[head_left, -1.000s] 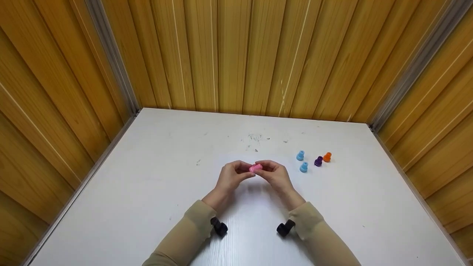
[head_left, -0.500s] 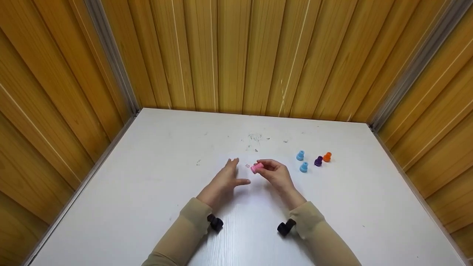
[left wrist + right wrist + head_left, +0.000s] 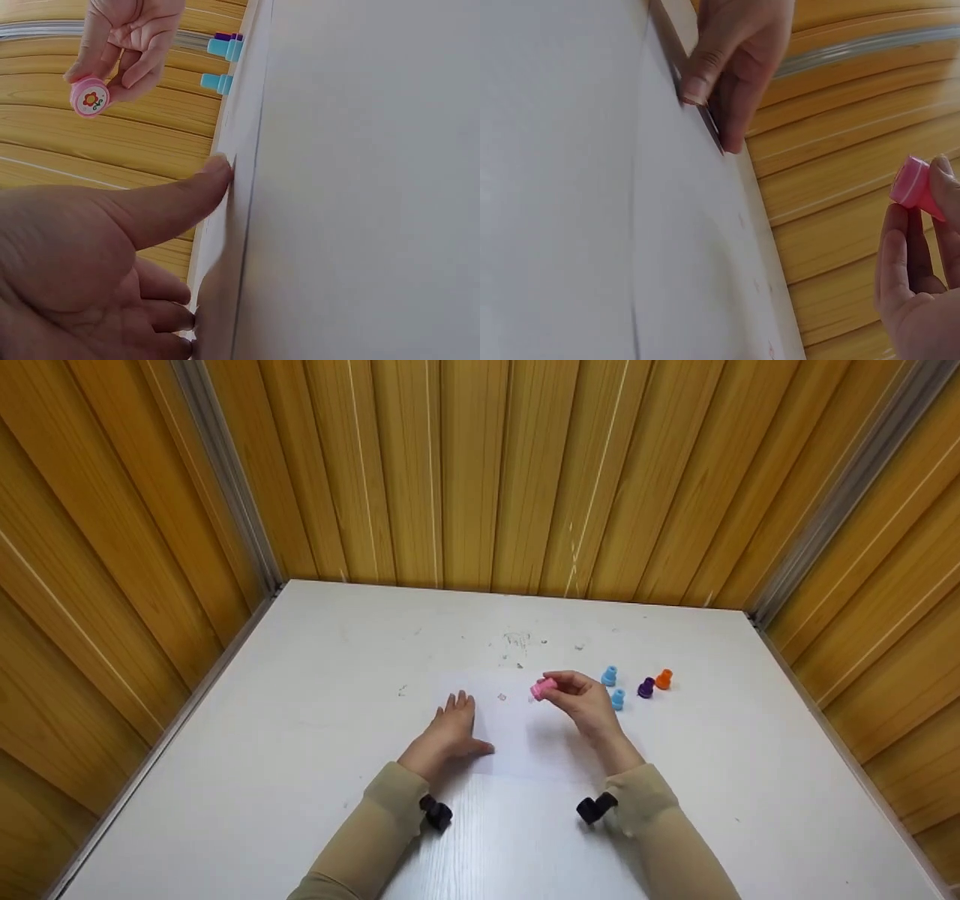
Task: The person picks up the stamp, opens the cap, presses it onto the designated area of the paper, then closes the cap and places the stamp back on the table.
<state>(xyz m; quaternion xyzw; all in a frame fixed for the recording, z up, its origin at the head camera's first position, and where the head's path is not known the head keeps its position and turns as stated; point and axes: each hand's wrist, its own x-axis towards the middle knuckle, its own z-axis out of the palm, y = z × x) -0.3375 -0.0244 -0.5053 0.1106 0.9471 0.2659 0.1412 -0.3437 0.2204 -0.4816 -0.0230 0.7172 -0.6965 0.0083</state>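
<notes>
My right hand [image 3: 590, 709] pinches a small pink stamp [image 3: 544, 688] between thumb and fingers, raised above a white sheet of paper [image 3: 510, 750]. In the left wrist view the pink stamp [image 3: 90, 97] shows a round face with a red flower. My left hand [image 3: 450, 731] rests with spread fingers on the left part of the paper, its thumb [image 3: 176, 202] near the sheet's edge. One small faint print [image 3: 502, 697] shows on the paper between the hands. In the right wrist view the pink stamp [image 3: 913, 184] is held clear of the tabletop.
Two light blue stamps [image 3: 610, 676], a purple stamp [image 3: 646, 688] and an orange stamp [image 3: 664, 679] stand on the white table [image 3: 300, 780], right of the right hand. Wood-patterned walls [image 3: 472, 472] enclose the back and sides. Scuff marks [image 3: 517, 640] lie behind the paper.
The left hand has let go of the pink stamp, moved left and spread out on the paper. The right hand has carried the stamp to the right and slightly away.
</notes>
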